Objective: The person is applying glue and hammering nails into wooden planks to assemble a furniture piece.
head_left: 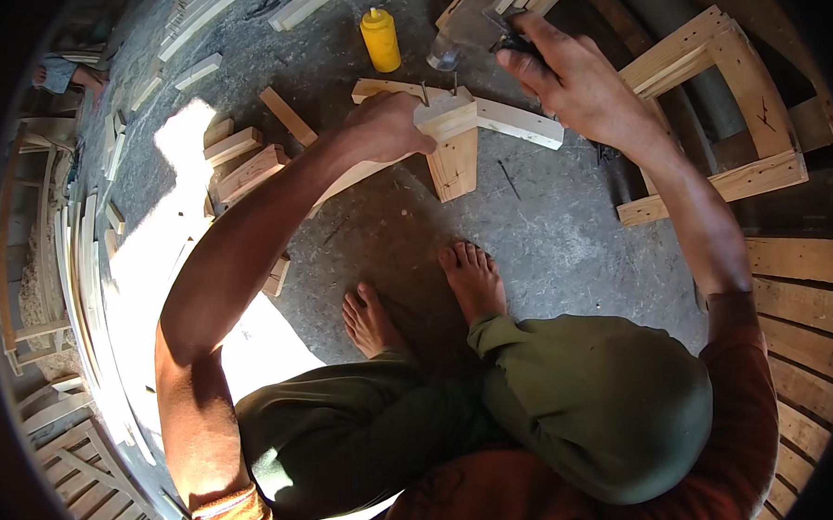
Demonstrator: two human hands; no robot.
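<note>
Yellow plastic squeeze bottle (381, 43), contents hidden, stands on grey concrete floor (583, 253) beyond angled pale-wood assembly (452, 124) with upright metal nails (455, 83). Left hand (392, 131) curled on assembly, grip unclear; right hand (571, 81) clutches blurred black-handled hammer (516, 40).

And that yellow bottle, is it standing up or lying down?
Standing upright: the yellow squeeze bottle rests on its base on the concrete floor, with its narrow nozzle on top.
</note>
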